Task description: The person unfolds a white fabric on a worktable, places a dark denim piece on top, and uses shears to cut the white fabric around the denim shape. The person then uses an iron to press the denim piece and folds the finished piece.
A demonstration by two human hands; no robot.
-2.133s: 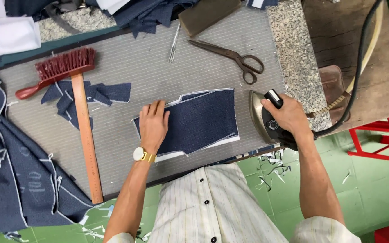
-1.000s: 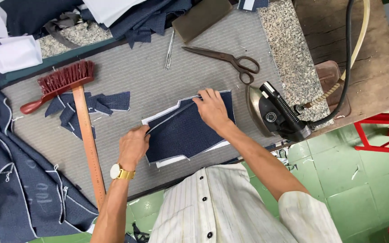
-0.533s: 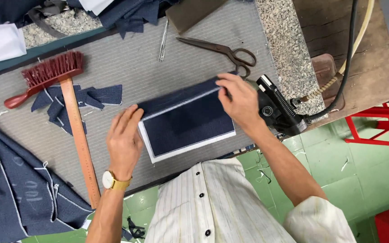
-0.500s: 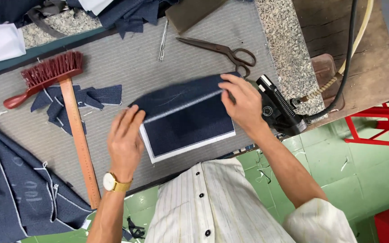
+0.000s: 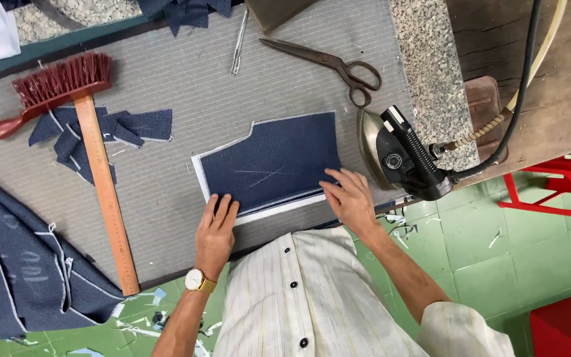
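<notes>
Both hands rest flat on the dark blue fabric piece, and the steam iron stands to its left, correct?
Not quite. The head view shows the black-handled steam iron to the right of the dark blue fabric piece. Left hand and right hand do rest flat on it.

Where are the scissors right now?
In the head view, the scissors lie open on the grey table at upper centre-right, beyond the navy fabric piece and just above the iron, with neither hand touching them.
</notes>
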